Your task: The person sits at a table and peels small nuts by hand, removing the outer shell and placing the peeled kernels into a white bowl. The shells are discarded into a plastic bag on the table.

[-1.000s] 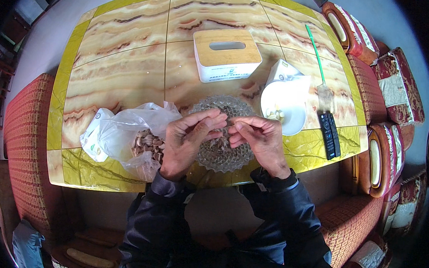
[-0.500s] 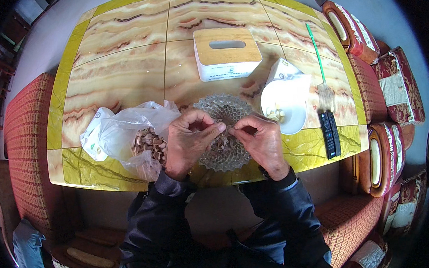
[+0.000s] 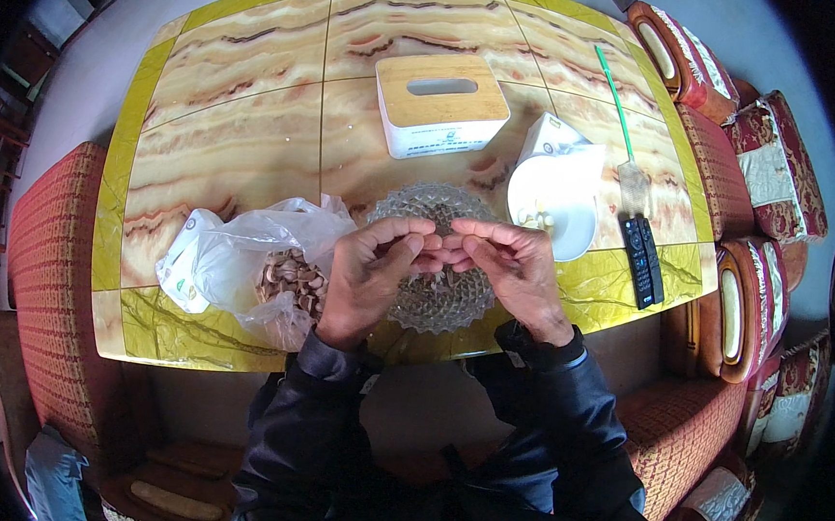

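Note:
My left hand [image 3: 366,276] and my right hand [image 3: 518,277] meet fingertip to fingertip over a cut-glass bowl [image 3: 441,318]. Both pinch with thumb and forefinger; whatever lies between the tips is too small and covered to make out. Papery brown scraps show inside the glass bowl. Left of my left hand, a clear plastic bag [image 3: 264,235] gapes around brownish garlic cloves [image 3: 292,281]. To the right, beyond my right hand, stands a white bowl [image 3: 577,228] with a few pale peeled cloves [image 3: 544,219], partly covered by my fingers.
A tissue box [image 3: 443,107] with a wooden lid sits farther back on the marble-patterned table [image 3: 236,83]. Behind the white bowl is a white carton [image 3: 550,132]. On the right lie a green-handled fly swatter [image 3: 615,100] and black remote controls [image 3: 642,262]. Red upholstered seats [image 3: 69,265] flank the table.
Both hands have shifted slightly, with their fingertips drawn closer together and the forefingers raised and straighter. My right hand now covers more of the cloves in the white bowl.

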The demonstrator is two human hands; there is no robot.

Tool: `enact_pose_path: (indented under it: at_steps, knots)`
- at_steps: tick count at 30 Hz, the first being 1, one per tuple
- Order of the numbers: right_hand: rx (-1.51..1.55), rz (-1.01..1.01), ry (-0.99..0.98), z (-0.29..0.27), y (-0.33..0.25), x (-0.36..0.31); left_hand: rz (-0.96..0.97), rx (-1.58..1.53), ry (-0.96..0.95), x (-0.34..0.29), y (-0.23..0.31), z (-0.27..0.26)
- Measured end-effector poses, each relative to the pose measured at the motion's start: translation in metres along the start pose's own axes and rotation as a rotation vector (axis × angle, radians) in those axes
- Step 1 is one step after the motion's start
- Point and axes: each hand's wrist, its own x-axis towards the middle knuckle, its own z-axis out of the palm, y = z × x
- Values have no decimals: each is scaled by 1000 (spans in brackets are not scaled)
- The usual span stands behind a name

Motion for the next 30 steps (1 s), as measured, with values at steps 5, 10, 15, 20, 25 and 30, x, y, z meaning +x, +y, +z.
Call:
enact_pose_path:
  at_steps: [5,10,15,20,25,30]
  knots:
    - [-21,-47,0,0,-2,1,-72,-108,-16,-1,5,0]
    - [-74,6,50,-4,2,0,-83,54,59,-1,4,4]
    - [-726,-391,68,1,-1,-2,173,664,111,-6,-10,10]
    - [-790,-333,129,8,-17,-10,496,950,24,-1,-22,12]
    - [-856,-591,114,39,-45,-17,583,1072,-30,-10,-26,12]
    - [-959,-751,-337,94,-69,-27,513,1053,-64,-18,-33,13]
